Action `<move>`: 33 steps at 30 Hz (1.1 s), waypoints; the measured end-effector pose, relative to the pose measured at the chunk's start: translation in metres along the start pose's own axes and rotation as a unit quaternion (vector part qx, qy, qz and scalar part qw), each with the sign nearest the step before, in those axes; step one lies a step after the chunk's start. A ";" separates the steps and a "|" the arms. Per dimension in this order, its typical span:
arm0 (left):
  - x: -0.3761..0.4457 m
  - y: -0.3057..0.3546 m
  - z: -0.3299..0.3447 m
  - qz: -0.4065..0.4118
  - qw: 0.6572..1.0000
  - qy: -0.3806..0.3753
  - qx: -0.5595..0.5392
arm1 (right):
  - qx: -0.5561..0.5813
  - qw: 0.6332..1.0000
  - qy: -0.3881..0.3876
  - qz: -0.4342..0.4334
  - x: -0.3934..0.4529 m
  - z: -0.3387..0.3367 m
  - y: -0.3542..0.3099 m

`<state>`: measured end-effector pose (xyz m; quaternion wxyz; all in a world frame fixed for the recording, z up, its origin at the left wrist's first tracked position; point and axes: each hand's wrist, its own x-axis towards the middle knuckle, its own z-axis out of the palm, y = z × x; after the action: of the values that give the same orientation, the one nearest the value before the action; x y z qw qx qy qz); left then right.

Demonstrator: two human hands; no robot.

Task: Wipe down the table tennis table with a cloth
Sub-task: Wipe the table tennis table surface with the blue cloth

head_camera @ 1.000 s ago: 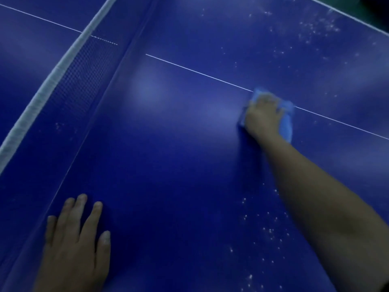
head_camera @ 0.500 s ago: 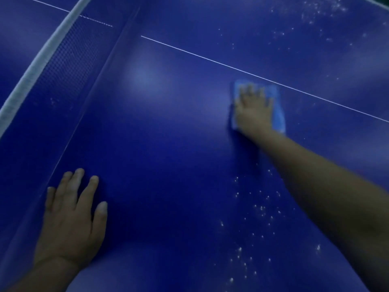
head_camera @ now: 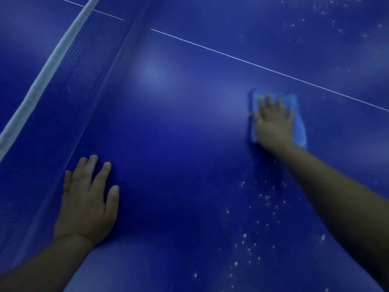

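Flat on the blue counter, the right hand presses a light blue cloth with straight fingers, just below the white centre line. Left hand rests open, palm down, beside the net. White specks dot the surface nearby.

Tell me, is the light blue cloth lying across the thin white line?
No, the light blue cloth under the right hand sits short of the thin white line.

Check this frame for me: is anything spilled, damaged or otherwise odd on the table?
White specks lie scattered on the blue table beneath the right forearm, more at the far right corner: unwiped residue. The right hand presses the cloth flat; the left hand rests flat. No damage shows.
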<state>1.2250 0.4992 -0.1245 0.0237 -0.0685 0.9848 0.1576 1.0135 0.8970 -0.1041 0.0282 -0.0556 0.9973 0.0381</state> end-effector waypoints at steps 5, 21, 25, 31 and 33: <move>-0.001 0.001 -0.001 0.000 1.000 0.002 -0.001 | 0.031 0.873 -0.034 -0.485 -0.111 0.020 -0.054; -0.003 0.004 -0.003 -0.008 1.000 0.009 -0.009 | 0.041 0.904 -0.011 -0.426 -0.156 0.018 -0.058; -0.003 0.002 -0.002 -0.009 1.000 0.011 -0.009 | 0.033 0.998 0.012 -0.045 -0.072 0.014 0.031; -0.004 0.004 -0.003 -0.009 1.000 0.013 -0.026 | 0.055 0.997 0.035 -0.028 -0.109 0.018 -0.053; -0.004 0.004 -0.003 -0.014 0.999 0.015 -0.029 | 0.061 0.952 0.030 -0.297 -0.150 0.024 -0.102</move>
<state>1.2283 0.5026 -0.1202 0.0090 -0.0850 0.9792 0.1843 1.1756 0.8139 -0.1264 0.0116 -0.3490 0.9364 -0.0351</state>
